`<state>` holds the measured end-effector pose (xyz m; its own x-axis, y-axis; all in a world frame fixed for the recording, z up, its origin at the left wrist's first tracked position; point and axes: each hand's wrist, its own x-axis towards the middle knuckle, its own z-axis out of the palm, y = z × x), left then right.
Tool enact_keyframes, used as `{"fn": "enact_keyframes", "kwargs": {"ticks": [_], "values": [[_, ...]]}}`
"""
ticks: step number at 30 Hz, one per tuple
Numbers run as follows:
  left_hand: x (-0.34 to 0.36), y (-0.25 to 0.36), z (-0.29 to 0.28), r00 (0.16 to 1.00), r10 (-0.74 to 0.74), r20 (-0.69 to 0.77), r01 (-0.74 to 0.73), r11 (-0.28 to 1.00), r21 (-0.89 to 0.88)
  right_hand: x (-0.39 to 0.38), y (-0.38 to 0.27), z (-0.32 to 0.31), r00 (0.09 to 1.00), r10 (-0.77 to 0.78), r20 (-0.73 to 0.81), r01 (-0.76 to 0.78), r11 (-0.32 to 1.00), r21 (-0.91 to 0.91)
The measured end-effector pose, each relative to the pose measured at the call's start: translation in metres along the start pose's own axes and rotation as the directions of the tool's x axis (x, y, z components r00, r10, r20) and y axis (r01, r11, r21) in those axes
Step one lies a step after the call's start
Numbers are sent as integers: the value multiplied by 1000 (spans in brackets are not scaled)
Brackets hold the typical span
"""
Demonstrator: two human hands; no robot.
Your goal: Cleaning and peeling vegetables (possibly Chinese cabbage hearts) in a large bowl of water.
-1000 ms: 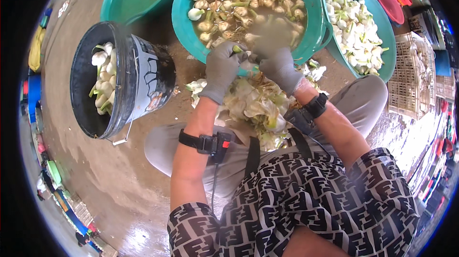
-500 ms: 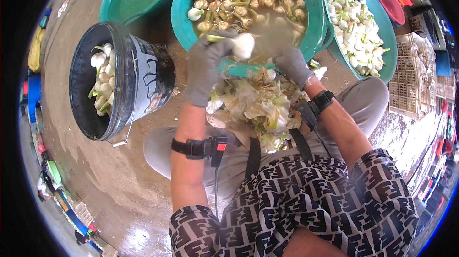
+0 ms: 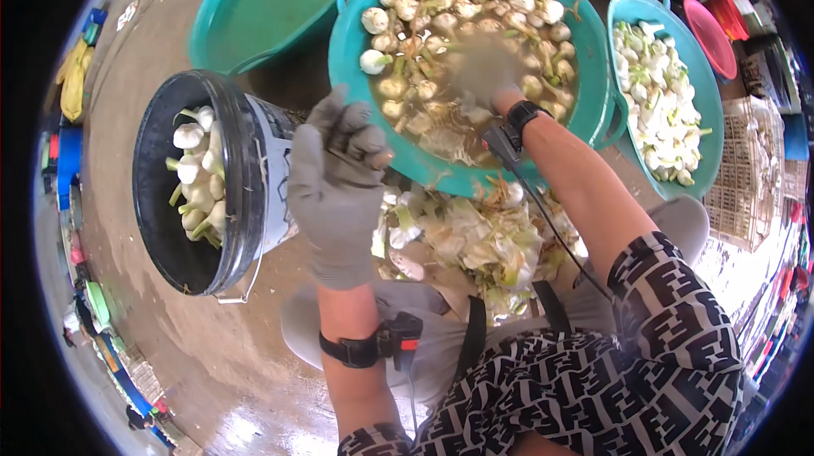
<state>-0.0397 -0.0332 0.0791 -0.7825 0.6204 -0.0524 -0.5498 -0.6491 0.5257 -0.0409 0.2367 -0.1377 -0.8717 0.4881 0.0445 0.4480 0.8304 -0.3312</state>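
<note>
My left hand (image 3: 339, 189), in a grey glove, is raised between the black bucket (image 3: 229, 185) and the basin, palm up. Its fingers are loosely curled and apart, and no bulb shows in it. My right hand (image 3: 490, 70) reaches into the green basin (image 3: 346, 58), blurred by motion, among garlic bulbs (image 3: 407, 7) lying in murky brown water. Its fingers cannot be made out. White garlic bulbs (image 3: 197, 169) with green stems lie inside the tilted-looking bucket.
A heap of peeled garlic skins (image 3: 483, 240) lies between my legs and the basin. Cleaned white garlic (image 3: 653, 108) fills a second green tub (image 3: 712, 134) at right, beside a plastic crate (image 3: 738, 176). Another green tub (image 3: 203, 32) stands at the far left.
The garlic bulb held in my left hand is no longer in it; that hand has moved left toward the bucket and loosened. My right hand has gone farther into the basin.
</note>
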Motion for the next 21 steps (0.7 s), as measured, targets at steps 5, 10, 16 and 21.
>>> {"fn": "enact_keyframes", "kwargs": {"ticks": [5, 10, 16, 21], "values": [[12, -9, -2, 994, 33, -102, -17, 988, 154, -9, -2, 18, 968, 38, 246, -31, 999, -30], [16, -27, 0, 986, -7, -165, 89, 863, 497, -53, 26, -9, 845, -445, 297, 484, 872, -70], [4, -80, -27, 984, 81, 158, -160, 17, 987, -123, -20, -80, 954, -78, 288, -200, 548, 812], [-2, -108, -38, 986, -102, 129, -130, -3, 991, -144, -51, -127, 975, -86, 206, -161, 370, 915]]}}
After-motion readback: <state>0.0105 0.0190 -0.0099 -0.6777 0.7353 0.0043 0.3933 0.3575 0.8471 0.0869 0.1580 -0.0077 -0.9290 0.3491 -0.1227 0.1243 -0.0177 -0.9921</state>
